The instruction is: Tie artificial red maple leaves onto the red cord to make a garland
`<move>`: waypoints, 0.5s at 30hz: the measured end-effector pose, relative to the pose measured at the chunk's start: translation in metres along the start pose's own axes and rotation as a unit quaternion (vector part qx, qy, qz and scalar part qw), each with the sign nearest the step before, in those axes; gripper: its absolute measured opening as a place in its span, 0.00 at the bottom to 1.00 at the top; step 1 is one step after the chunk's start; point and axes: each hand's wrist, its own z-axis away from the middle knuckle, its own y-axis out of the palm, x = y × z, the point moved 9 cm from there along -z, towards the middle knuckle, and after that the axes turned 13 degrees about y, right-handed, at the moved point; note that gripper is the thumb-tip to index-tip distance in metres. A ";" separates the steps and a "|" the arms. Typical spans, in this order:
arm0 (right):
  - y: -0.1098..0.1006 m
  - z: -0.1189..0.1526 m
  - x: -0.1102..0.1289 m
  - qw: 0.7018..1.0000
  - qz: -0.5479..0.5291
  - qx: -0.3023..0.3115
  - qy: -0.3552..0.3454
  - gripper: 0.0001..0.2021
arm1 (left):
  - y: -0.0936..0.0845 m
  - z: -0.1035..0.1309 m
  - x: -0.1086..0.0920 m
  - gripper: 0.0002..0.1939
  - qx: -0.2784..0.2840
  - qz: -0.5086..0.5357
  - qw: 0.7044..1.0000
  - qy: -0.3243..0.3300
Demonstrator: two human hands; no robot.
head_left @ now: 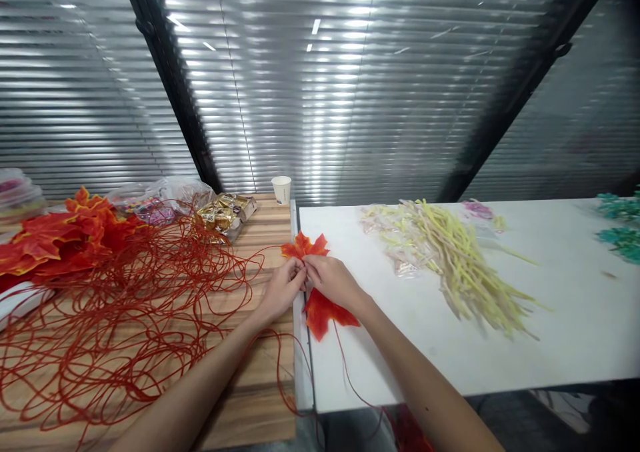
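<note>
My left hand (285, 285) and my right hand (334, 279) meet over the seam between two tables, fingertips pinched together. Between them is an artificial maple leaf (304, 244), orange-red with yellow edges, showing just beyond my fingers. A second red maple leaf (327, 315) hangs below my right hand, over the white table's edge. Thin red cord (345, 362) trails from the leaves toward the front. The exact spot where the fingers grip is hidden, but leaf and cord come together there.
A big tangle of red cord (150, 292) covers much of the wooden table (270, 399). Left of it lie a pile of maple leaves (65, 235) and a white object (23, 302). Behind stand a gold box (227, 213) and paper cup (281, 190). Yellow strips (460, 265) lie on the white table (575, 332).
</note>
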 end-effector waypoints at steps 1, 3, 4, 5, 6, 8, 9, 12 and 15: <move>0.000 0.000 0.000 1.000 0.001 0.003 0.002 0.09 | 0.000 0.000 0.000 0.07 0.002 0.001 1.000 0.000; 0.001 0.000 0.000 1.000 0.001 0.008 0.005 0.09 | 0.002 0.000 0.000 0.06 0.006 0.001 1.000 0.001; 0.001 0.000 -0.001 1.000 0.001 0.011 0.007 0.09 | 0.002 0.000 0.000 0.06 0.009 -0.002 1.000 0.002; 0.002 0.000 -0.001 1.000 0.003 0.016 0.010 0.10 | 0.002 0.001 -0.001 0.05 0.011 -0.006 1.000 0.005; 0.002 0.000 -0.001 1.000 0.007 0.023 0.014 0.10 | 0.002 0.001 -0.001 0.05 0.013 -0.010 1.000 0.008; 0.004 0.001 -0.002 0.999 0.018 0.042 0.022 0.10 | 0.002 0.001 -0.003 0.05 0.016 -0.016 1.000 0.014; 0.005 0.001 -0.002 0.998 0.024 0.049 0.024 0.10 | 0.003 0.000 -0.004 0.05 0.017 -0.016 1.000 0.017; 0.005 0.002 -0.001 0.998 0.033 0.056 0.025 0.10 | 0.003 0.000 -0.004 0.05 0.022 -0.017 0.999 0.017; 0.004 0.001 -0.001 0.998 0.033 0.054 0.026 0.11 | 0.003 0.000 -0.003 0.05 0.023 -0.026 0.999 0.016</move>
